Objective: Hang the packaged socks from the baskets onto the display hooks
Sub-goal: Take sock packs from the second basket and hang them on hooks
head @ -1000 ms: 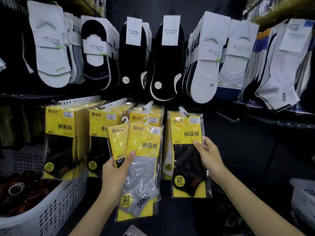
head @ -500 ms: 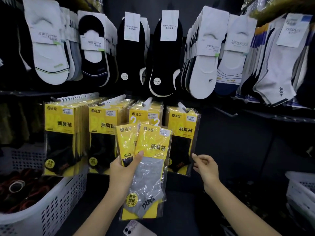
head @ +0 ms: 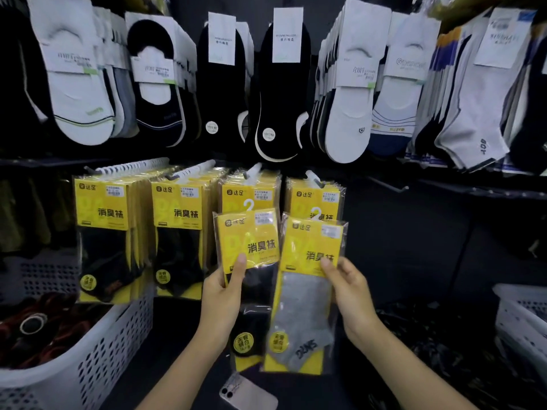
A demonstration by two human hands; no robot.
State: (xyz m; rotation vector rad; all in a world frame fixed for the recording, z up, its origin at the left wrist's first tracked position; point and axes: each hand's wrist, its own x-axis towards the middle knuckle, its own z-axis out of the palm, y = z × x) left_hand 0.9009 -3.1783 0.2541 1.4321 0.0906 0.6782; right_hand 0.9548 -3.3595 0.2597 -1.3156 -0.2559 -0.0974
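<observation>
Lower left of frame: white basket (head: 88,365). Centre left: four rows of hung yellow packs (head: 103,232). Centre: the left hand (head: 220,303) holds the black-sock pack (head: 247,247) upright, thumb clamped on its yellow front and fingers behind. Just right of it, the right hand (head: 352,300) pinches the grey-sock pack (head: 302,306) likewise; this pack overlaps the black-sock pack's lower edge. Bottom centre: phone (head: 245,395).

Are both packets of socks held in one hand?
No, the left hand grips the black sock packet, the right hand the grey sock packet.
</observation>
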